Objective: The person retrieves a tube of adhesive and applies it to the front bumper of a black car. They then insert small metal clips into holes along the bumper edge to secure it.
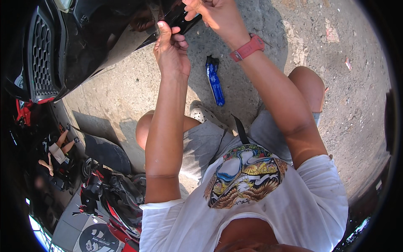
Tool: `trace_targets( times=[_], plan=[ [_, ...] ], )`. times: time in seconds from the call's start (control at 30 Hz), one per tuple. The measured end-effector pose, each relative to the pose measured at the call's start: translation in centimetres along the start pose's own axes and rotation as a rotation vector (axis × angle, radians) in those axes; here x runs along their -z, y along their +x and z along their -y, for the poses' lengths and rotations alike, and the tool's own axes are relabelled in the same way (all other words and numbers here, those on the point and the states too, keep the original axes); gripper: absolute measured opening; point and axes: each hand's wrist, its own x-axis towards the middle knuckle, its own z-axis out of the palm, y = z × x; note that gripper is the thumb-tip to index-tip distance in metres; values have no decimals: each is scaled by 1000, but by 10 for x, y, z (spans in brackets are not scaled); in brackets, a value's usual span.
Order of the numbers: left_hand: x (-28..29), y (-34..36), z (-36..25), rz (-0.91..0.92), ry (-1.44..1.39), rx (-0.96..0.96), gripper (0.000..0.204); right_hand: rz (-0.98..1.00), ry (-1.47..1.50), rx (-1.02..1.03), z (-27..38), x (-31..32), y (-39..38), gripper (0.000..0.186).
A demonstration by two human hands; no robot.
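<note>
Person is crouching on concrete ground [126, 92], both arms reaching up. Left hand [170, 48] is pinching the lower edge of a glossy black panel [96, 38], thumb up against it. Right hand [214, 14], pink watch [247, 48] on the wrist, is gripping the same edge just beside it. Blue tool [215, 82] is lying on the ground below the hands, near a grey shoe [203, 113].

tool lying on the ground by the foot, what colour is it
Blue, with a black end, in the head view: the tool lies on the concrete ground.
</note>
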Motion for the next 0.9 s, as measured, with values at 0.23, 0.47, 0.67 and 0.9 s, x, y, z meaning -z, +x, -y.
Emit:
trace_targets(
  times=[0.23, 0.47, 0.67, 0.9],
  plan=[
    [0, -3, 0, 13, -16, 16, 40, -397, -1, -150, 1, 37, 14, 54],
    [3, -1, -3, 16, 15, 4, 43, -643, -149, -4, -63, 169, 44, 46],
    [0, -1, -3, 42, -3, 11, 45, -194, -1167, -465, -149, 209, -38, 47],
    [3, -7, -8, 65, 8, 19, 33, -408, -1114, -573, -211, 123, -149, 27]
  ],
)
